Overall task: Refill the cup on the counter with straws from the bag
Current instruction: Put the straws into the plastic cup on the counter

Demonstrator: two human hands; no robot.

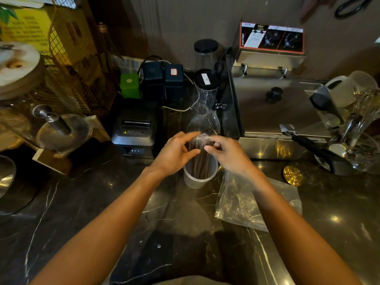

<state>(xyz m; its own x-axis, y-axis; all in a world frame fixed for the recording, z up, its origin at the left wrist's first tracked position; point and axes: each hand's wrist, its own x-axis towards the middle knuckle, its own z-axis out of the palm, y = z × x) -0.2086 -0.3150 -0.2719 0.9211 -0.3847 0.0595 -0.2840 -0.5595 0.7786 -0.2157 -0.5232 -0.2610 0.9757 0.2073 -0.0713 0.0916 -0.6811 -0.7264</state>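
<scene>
A translucent white cup [197, 178] stands upright on the dark marble counter [86, 202] at the centre. A bundle of dark brown straws [198, 161] stands in it, their tops wrapped in clear plastic. My left hand [174, 153] touches the bundle from the left, fingers spread around its upper part. My right hand [226, 153] pinches the plastic at the straws' tops from the right. A clear plastic bag [242, 202] lies flat on the counter just right of the cup, partly under my right forearm.
A glass carafe [203, 118] stands right behind the cup, with black-lidded jars farther back. A black receipt printer [135, 130] sits to the left. A steel fryer [273, 108] fills the right, with black tongs [320, 153], glassware and a gold coaster [293, 175] beside it.
</scene>
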